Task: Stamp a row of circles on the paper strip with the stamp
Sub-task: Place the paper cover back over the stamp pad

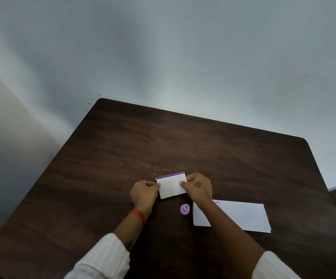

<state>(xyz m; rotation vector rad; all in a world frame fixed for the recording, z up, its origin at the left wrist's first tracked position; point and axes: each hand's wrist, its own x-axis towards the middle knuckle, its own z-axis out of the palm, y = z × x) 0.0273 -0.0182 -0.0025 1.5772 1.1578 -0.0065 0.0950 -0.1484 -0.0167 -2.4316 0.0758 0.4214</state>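
A small white box with a purple edge, probably the ink pad case [171,185], rests on the dark wooden table. My left hand [144,193] pinches its left side and my right hand [198,187] pinches its right side. Whether its lid is raised I cannot tell. A light purple round stamp [184,209] stands on the table just in front of the box, untouched. The white paper strip [243,215] lies to the right, partly under my right forearm, with one purple circle mark [217,203] near its upper left corner.
The dark wooden table [183,141] reaches back to a pale blue-grey wall [163,47]. Its right edge [322,178] runs close to the paper. White sleeves cover both forearms, and a red thread band [138,214] circles my left wrist.
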